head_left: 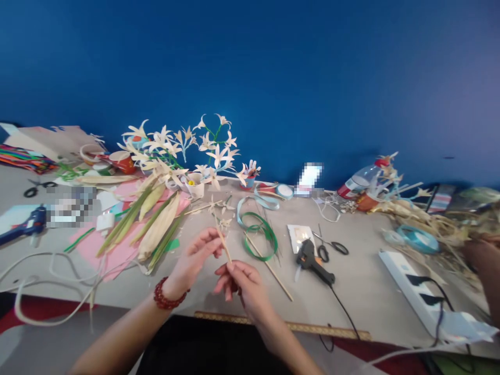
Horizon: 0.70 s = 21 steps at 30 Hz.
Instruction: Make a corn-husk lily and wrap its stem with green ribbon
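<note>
A thin pale stick (224, 245) slants between my two hands over the table. My right hand (248, 286) pinches its lower end between thumb and fingers. On its left side, my left hand (199, 258), with a red bead bracelet at the wrist, has curled fingers closed at the stick's middle. Small pale petal pieces (224, 205) lie just beyond the upper end. To the right, a coil of green ribbon (275, 245) rests on the table, with a longer thin stick (273, 273) lying across it.
Corn husks (160, 229) lie on pink paper at left, behind a white cable. Pale handmade flowers (216, 155) stand at the back. A black glue gun (312, 260), scissors (332, 247) and a power strip (410, 291) lie right. Another person's hand (484, 265) is at far right.
</note>
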Each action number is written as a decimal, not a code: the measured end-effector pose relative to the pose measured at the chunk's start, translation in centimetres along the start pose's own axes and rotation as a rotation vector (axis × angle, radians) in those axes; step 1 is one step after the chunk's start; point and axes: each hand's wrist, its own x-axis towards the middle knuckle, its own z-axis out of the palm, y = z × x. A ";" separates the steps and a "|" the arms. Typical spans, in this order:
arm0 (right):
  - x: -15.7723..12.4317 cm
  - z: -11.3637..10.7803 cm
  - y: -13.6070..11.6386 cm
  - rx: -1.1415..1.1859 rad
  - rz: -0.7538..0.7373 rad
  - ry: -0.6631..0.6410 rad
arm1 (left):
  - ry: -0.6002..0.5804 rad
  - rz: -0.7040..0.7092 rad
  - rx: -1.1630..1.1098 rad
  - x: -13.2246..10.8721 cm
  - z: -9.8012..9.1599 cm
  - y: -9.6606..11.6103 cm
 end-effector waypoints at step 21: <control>0.0 -2.3 0.0 -0.689 -0.140 -0.049 | -0.743 -0.382 0.954 -8.2 -12.8 1.6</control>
